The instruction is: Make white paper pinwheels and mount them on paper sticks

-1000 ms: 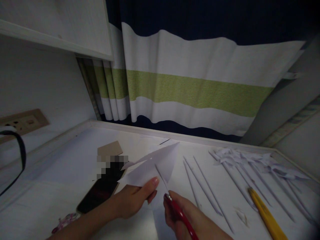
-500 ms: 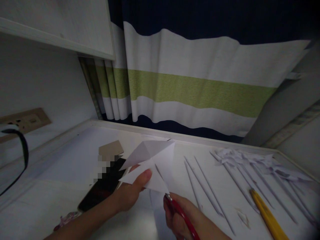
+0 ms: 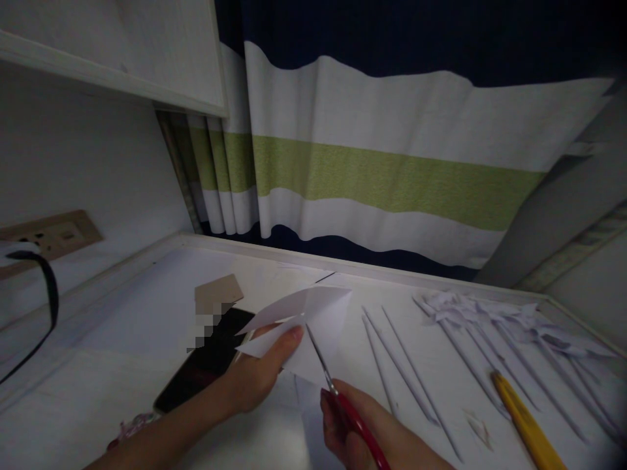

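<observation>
My left hand (image 3: 259,375) pinches a white sheet of paper (image 3: 318,320) above the white table (image 3: 132,320), thumb on top of the sheet. My right hand (image 3: 372,434) grips red-handled scissors (image 3: 343,405), whose thin blades point up into the middle of the paper, near my left thumb. The paper has cuts in it and its parts fan out to the left and right. Part of the right hand is cut off by the bottom edge of the view.
A dark phone (image 3: 206,362) and a brown card (image 3: 218,294) lie left of the paper. Rolled white paper sticks (image 3: 401,365) and paper pinwheels (image 3: 490,310) lie to the right, with a yellow tool (image 3: 526,424). A striped curtain (image 3: 372,176) hangs behind; a wall socket (image 3: 49,238) with a black cable is left.
My left hand has turned the paper, so its flaps now lie in a different spread. The scissor blades have moved further into the sheet.
</observation>
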Motion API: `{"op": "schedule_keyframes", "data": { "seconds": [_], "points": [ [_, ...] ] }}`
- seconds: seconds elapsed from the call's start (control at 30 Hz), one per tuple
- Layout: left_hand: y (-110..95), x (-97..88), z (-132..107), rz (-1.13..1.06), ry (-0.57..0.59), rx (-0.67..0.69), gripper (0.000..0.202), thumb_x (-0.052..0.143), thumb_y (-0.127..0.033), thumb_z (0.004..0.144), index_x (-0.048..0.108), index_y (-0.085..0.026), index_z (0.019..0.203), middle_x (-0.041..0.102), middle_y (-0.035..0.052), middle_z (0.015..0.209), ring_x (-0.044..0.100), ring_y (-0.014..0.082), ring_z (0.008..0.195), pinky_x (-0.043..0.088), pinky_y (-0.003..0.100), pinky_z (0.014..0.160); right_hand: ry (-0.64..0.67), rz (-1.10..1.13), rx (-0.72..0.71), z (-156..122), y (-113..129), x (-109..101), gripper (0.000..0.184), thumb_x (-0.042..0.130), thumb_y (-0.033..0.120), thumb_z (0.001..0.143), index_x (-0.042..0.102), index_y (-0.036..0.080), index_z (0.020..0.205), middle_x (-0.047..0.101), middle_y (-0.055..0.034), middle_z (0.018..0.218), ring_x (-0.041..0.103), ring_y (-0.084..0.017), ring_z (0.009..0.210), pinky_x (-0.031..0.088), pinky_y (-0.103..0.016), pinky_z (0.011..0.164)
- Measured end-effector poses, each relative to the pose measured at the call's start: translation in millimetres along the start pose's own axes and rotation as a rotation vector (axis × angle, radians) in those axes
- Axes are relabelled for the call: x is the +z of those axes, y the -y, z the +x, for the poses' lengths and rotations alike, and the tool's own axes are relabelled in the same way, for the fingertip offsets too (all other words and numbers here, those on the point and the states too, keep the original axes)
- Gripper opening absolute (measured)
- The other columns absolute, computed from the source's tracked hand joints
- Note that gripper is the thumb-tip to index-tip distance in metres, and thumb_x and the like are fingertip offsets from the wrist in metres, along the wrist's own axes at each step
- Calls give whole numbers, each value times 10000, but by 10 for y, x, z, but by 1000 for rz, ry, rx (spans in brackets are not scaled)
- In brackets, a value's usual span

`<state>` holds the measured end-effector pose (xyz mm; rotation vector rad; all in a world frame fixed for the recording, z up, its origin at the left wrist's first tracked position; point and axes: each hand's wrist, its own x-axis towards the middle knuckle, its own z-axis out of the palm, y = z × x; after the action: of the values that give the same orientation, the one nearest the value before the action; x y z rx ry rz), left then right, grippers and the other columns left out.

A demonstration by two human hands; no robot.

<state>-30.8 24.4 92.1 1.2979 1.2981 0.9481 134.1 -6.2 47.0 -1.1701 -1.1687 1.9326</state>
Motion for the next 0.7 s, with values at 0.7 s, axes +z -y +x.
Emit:
{"op": "schedule_keyframes", "data": {
  "seconds": [0.7],
  "points": [
    [19,91,-33,-208,43,-136,336,502,-467,724,537,-171,880,576,3,712,532,148,660,442,251,589,142,-262,-159,-352,208,57,515,346,695,678,358,182,713,327,33,614,280,-58,493,216,-196,450]
  ]
}}
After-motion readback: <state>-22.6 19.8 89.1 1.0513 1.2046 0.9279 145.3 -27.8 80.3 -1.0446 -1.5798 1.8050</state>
